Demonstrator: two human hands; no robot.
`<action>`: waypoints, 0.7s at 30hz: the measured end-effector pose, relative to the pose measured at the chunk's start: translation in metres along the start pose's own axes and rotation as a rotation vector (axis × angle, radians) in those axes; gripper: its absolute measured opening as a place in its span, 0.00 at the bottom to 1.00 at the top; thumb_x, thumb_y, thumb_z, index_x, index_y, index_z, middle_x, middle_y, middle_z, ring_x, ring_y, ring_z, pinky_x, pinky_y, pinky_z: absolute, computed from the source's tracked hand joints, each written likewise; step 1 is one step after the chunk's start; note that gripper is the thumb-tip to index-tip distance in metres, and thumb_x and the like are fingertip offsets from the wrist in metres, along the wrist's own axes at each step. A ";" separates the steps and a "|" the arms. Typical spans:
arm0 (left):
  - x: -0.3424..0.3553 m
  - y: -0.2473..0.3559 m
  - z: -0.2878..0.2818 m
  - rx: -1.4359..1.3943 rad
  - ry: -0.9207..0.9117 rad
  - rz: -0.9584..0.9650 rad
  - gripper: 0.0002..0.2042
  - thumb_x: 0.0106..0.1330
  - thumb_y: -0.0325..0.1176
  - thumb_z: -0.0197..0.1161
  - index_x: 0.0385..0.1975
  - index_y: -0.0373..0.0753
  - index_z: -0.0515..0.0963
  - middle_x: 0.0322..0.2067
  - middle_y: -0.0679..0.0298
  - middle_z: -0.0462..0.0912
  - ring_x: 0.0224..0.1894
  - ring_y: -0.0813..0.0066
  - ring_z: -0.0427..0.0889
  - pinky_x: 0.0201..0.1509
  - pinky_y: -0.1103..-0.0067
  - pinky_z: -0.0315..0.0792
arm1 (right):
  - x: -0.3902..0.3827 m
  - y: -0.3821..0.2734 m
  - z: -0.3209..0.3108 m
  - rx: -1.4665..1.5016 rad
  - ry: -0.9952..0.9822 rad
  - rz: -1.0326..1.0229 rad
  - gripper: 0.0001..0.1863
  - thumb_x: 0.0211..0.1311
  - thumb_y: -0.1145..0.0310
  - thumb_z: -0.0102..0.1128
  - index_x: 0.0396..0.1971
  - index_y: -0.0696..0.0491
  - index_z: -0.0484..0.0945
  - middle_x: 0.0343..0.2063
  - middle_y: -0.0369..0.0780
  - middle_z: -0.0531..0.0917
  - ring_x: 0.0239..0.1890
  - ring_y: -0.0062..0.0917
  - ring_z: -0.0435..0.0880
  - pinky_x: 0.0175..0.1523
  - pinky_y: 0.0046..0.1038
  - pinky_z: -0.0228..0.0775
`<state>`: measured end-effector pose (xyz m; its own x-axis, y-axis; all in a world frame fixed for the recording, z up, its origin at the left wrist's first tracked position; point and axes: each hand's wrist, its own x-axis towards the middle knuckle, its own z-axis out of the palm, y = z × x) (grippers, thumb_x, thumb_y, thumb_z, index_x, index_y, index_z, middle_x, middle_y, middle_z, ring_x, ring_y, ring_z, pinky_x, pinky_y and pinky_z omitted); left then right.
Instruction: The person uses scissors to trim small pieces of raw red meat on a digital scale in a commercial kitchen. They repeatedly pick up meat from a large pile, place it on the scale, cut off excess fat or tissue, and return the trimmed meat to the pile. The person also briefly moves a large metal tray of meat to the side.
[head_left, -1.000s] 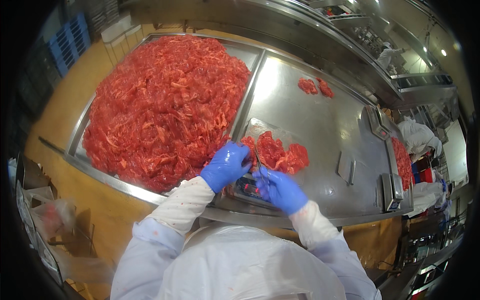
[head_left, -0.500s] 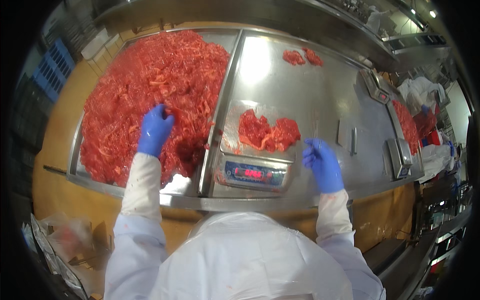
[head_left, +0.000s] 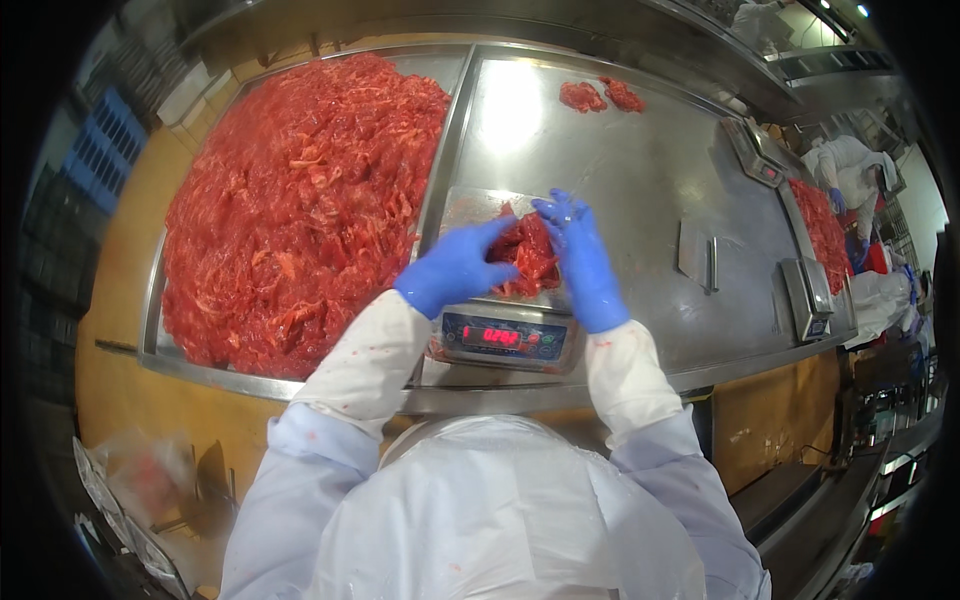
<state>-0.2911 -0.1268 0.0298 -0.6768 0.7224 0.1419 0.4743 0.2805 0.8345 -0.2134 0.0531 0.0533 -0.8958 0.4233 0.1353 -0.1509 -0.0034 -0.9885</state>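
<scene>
A lump of raw red meat (head_left: pixel 527 258) sits on the steel pan of a digital scale (head_left: pixel 555 343), whose red display is lit. My left hand (head_left: pixel 448 272), in a blue glove, curves its thumb and fingers round the left side of the lump. Against the lump's right side lies my right hand (head_left: pixel 588 268), also blue-gloved, with its fingers stretched upward and away from me. Parts of the meat are hidden behind both hands. To the left, a big heap of raw meat pieces (head_left: pixel 300 210) fills a steel tray.
Two small meat pieces (head_left: pixel 583 97) lie at the far side of the steel worktop (head_left: pixel 630 190). A flat metal plate with a bar handle (head_left: pixel 695 255) rests right of my right hand. Two more scales stand at the right, one nearer (head_left: pixel 806 300). A person in white (head_left: pixel 845 165) is beyond them.
My left hand has left the heap and come right to the scale. My right hand has moved left and farther in. The spread meat on the pan is now bunched narrower between them.
</scene>
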 end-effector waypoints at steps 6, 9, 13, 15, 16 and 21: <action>-0.021 0.008 -0.008 0.381 0.135 0.263 0.17 0.53 0.28 0.70 0.45 0.39 0.82 0.40 0.53 0.84 0.43 0.49 0.81 0.48 0.65 0.76 | -0.044 -0.023 -0.038 -0.100 -0.155 0.256 0.18 0.71 0.58 0.58 0.50 0.55 0.74 0.36 0.37 0.85 0.35 0.20 0.84 0.39 0.23 0.73; -0.040 0.004 0.013 0.414 0.195 0.105 0.13 0.54 0.28 0.70 0.40 0.40 0.83 0.35 0.53 0.83 0.41 0.52 0.81 0.46 0.64 0.75 | -0.090 -0.040 -0.016 -0.140 -0.604 0.621 0.15 0.68 0.61 0.58 0.48 0.55 0.76 0.31 0.36 0.84 0.30 0.18 0.83 0.35 0.19 0.72; -0.058 -0.004 0.005 0.321 0.249 -0.024 0.07 0.55 0.27 0.69 0.34 0.39 0.84 0.31 0.54 0.82 0.36 0.53 0.81 0.42 0.66 0.76 | -0.117 -0.006 -0.037 -0.114 -0.555 0.720 0.16 0.70 0.59 0.57 0.46 0.56 0.77 0.29 0.36 0.83 0.29 0.18 0.83 0.35 0.19 0.73; -0.061 -0.006 0.003 0.329 0.298 0.038 0.05 0.56 0.27 0.68 0.32 0.38 0.84 0.30 0.54 0.82 0.35 0.54 0.81 0.41 0.67 0.77 | -0.129 -0.013 -0.044 -0.075 -0.607 0.750 0.17 0.71 0.57 0.57 0.46 0.56 0.77 0.28 0.37 0.82 0.29 0.18 0.82 0.35 0.19 0.73; -0.061 -0.006 0.003 0.342 0.299 0.045 0.06 0.56 0.27 0.68 0.32 0.38 0.84 0.30 0.54 0.82 0.35 0.54 0.81 0.40 0.67 0.77 | -0.130 -0.016 -0.042 -0.036 -0.635 0.799 0.18 0.71 0.55 0.57 0.45 0.56 0.77 0.28 0.37 0.82 0.27 0.18 0.82 0.34 0.19 0.73; -0.062 -0.010 0.005 0.303 0.332 0.080 0.03 0.56 0.25 0.65 0.30 0.39 0.83 0.30 0.54 0.81 0.38 0.53 0.79 0.45 0.65 0.75 | -0.105 0.006 -0.013 0.024 -0.530 0.742 0.19 0.69 0.54 0.59 0.45 0.56 0.76 0.28 0.37 0.83 0.23 0.18 0.81 0.30 0.17 0.72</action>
<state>-0.2511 -0.1714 0.0101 -0.7514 0.5217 0.4040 0.6427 0.4398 0.6273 -0.1147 0.0204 0.0321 -0.8405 -0.1669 -0.5155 0.5371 -0.1305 -0.8334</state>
